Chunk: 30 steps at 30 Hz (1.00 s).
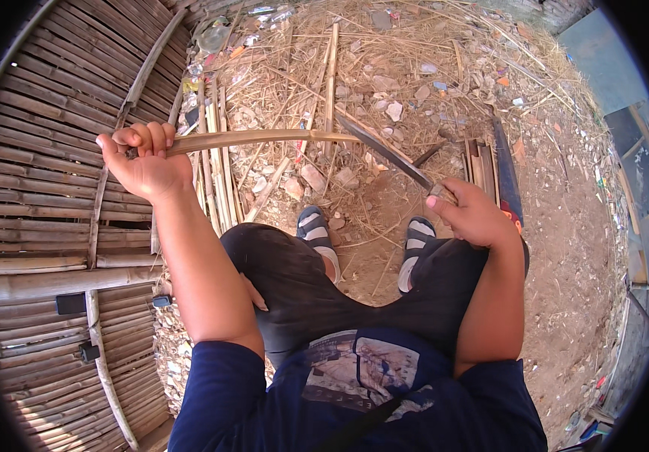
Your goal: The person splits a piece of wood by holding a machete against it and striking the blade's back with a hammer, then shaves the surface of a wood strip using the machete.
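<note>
My left hand, raised at the left, is closed around one end of a split bamboo strip. The strip runs nearly level to the right, and its far end meets or passes by the blade of a machete; whether they touch is hard to tell. Wrapped round the machete's handle is my right hand, in front of my right knee. The dark blade slants up and to the left from that fist. Both tools of work hang above the littered ground, between and beyond my feet.
A bamboo slat wall stands close on the left. Several split bamboo strips lie beside it. At the right, a handsaw with an orange-marked handle lies by short bamboo pieces. Stones, straw and scraps cover the dirt ground.
</note>
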Available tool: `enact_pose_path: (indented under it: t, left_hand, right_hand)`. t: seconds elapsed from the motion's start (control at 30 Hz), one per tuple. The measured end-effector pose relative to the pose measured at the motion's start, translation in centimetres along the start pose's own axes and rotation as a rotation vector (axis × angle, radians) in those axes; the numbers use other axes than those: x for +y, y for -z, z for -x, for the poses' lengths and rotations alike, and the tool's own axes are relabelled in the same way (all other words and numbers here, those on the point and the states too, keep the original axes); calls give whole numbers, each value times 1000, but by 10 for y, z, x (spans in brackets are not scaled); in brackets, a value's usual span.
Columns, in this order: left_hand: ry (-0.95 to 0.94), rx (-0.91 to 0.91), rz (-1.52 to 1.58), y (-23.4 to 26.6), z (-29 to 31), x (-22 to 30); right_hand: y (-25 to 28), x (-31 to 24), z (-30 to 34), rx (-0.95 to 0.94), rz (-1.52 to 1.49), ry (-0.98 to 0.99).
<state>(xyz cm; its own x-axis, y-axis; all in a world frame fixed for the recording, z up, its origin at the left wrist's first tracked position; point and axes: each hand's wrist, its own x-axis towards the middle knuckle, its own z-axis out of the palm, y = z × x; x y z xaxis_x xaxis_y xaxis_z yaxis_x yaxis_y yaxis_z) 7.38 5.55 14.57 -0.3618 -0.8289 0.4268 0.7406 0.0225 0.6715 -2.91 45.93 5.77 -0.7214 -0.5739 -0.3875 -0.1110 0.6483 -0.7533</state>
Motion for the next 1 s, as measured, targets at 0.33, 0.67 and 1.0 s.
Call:
enact_pose_path:
  t: [0.33,0.67,1.0]
  left_hand:
    - [180,-246,129,-33,5,-7]
    - [188,-455,241,-18,7,-16]
    - [198,-619,235,-19,13,-19]
  right_hand:
    - [-55,-88,-50,213,-235,475]
    - [-105,-82,-72,127,-62,465]
    - [-99,-87,-62,138,-82,376]
